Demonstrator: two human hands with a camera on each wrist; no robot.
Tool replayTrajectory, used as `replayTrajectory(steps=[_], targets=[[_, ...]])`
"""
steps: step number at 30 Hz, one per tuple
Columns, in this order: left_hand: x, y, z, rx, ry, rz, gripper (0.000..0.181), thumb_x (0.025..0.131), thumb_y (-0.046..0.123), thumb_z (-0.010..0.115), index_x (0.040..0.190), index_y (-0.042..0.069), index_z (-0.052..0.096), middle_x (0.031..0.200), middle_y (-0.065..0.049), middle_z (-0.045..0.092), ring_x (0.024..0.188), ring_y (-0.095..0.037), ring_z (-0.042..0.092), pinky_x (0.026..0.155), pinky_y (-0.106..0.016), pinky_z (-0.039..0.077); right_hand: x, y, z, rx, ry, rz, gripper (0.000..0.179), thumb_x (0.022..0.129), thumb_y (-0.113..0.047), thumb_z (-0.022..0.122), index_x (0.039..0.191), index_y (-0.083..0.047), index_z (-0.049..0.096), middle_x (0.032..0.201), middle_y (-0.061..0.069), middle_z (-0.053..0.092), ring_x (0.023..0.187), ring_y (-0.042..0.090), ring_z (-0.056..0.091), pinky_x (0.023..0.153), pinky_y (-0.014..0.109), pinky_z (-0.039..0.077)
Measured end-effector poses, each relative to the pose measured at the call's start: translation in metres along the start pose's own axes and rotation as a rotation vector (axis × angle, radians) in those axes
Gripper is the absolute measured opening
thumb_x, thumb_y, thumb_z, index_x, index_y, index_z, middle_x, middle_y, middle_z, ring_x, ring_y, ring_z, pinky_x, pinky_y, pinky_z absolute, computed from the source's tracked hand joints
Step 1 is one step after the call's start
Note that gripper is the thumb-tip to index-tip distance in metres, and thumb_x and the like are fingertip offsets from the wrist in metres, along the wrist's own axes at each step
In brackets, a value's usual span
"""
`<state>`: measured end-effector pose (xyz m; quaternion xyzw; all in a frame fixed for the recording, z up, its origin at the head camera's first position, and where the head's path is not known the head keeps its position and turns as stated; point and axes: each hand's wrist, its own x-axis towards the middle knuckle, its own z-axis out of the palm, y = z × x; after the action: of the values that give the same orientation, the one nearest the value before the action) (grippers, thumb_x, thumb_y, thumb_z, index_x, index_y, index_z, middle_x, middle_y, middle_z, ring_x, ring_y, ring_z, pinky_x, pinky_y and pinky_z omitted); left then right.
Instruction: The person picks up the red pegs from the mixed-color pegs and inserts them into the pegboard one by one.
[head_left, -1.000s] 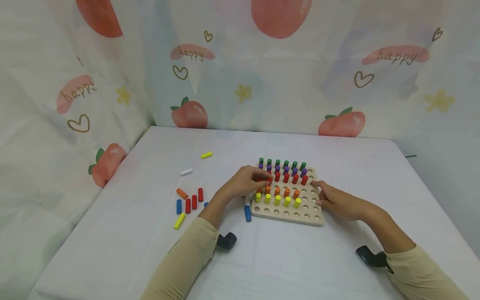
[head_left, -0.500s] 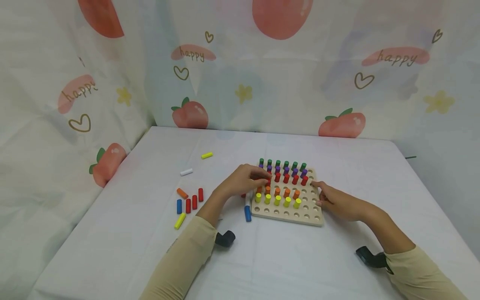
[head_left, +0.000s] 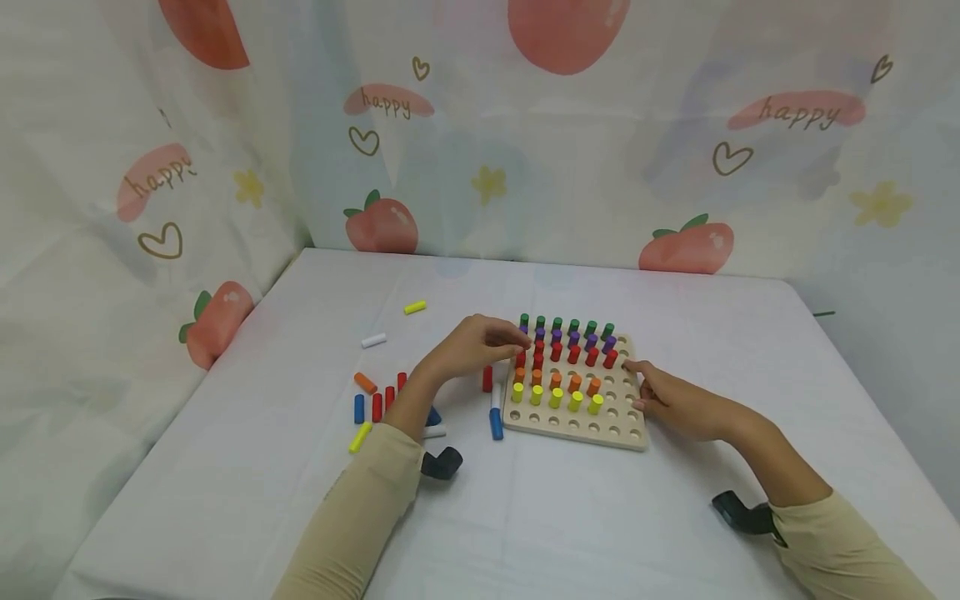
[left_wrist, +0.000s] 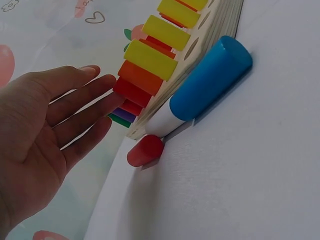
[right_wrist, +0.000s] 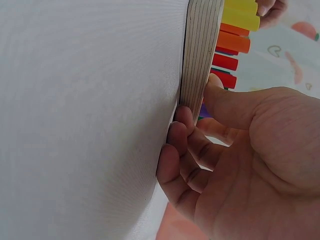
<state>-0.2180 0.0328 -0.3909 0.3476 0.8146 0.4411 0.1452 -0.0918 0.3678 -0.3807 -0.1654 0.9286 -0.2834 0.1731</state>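
Square pale wooden pegboard [head_left: 574,433] gripped at one edge by the right hand [head_left: 684,408]
The empty left hand [head_left: 478,344], fingers extended, is positioned beside upright red cylindrical pegs [head_left: 573,355].

The person wears beige sleeves [head_left: 356,504] and black, bent wrist pieces [head_left: 442,463], seemingly plastic

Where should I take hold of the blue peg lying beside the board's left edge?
Probably pinch the blue peg by its near end, coming from above on the near side. It lies flat: the white peg crowds its far end and the board its right side, leaving that near end exposed.
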Motion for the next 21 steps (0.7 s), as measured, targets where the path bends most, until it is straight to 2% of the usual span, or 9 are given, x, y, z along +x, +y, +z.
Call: replayTrajectory(steps=[6,11,18,21], targets=[[-0.003,-0.004,-0.009,-0.013,0.01,-0.019,0.021,0.101,0.018,0.07,0.121,0.015,0.076,0.117,0.006,0.072,0.11,-0.01,0.066,0.093,-0.026,0.054,0.001,0.001,0.0,0.003,-0.002,0.007,0.066,0.107,-0.02,0.058,0.156,0.006,0.021,0.098,0.005,0.048,0.092,0.019,0.051,0.077,0.03,0.048],[-0.006,-0.011,-0.016,-0.068,-0.007,-0.034,0.023,0.101,0.017,0.071,0.122,0.011,0.075,0.114,0.004,0.072,0.105,-0.012,0.068,0.092,-0.028,0.055,0.002,0.002,0.001,0.007,-0.001,0.003,0.067,0.107,-0.02,0.058,0.156,0.007,0.021,0.097,0.004,0.048,0.091,0.019,0.05,0.077,0.029,0.048],[-0.008,-0.024,-0.024,-0.131,-0.079,-0.071,0.021,0.1,0.018,0.073,0.119,0.013,0.076,0.11,0.005,0.074,0.104,-0.013,0.069,0.097,-0.033,0.053,0.002,0.003,0.001,0.011,-0.002,0.0,0.066,0.107,-0.02,0.058,0.155,0.007,0.021,0.097,0.004,0.048,0.091,0.019,0.05,0.076,0.028,0.048],[-0.009,-0.029,-0.025,-0.166,-0.122,-0.067,0.021,0.099,0.015,0.073,0.119,0.013,0.076,0.11,0.003,0.075,0.107,-0.013,0.069,0.1,-0.033,0.051,0.002,0.004,0.001,0.015,-0.003,0.0,0.066,0.107,-0.019,0.058,0.155,0.006,0.021,0.097,0.004,0.048,0.091,0.019,0.05,0.076,0.028,0.047]])
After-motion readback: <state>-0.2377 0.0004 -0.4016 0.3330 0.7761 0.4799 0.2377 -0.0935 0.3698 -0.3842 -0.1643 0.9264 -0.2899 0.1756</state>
